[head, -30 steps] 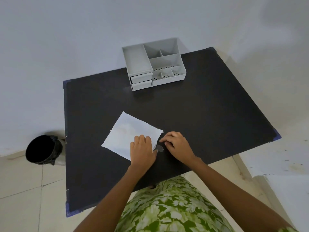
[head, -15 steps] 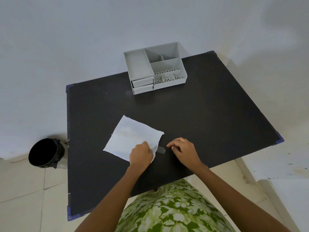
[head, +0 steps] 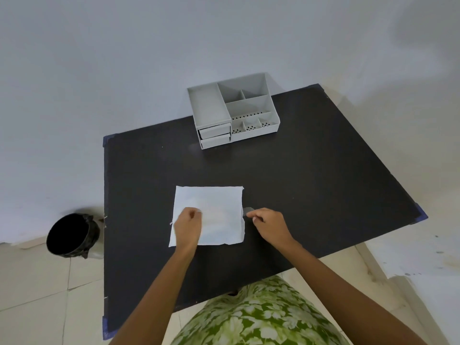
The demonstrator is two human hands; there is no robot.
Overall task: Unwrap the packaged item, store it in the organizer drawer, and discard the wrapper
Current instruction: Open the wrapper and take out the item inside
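Note:
A white paper wrapper [head: 219,207] lies flat and unfolded on the black table [head: 311,183]. My left hand [head: 188,226] rests on the wrapper's left part with its fingers curled; whether they pinch the paper I cannot tell. Just past the wrapper's right edge sits a small grey item [head: 249,210], and my right hand [head: 270,224] touches it with its fingertips. The grey organizer [head: 232,112] stands at the table's far edge, its two small drawers [head: 215,135] pushed in on the front left.
A black bin [head: 72,235] stands on the tiled floor to the left of the table. A pale wall runs behind the table. My green patterned clothing [head: 258,317] shows below the near edge.
The wrapper has been turned and slid so that its edges lie square to me. My left hand moved left across it, while my right hand stayed by the small grey item.

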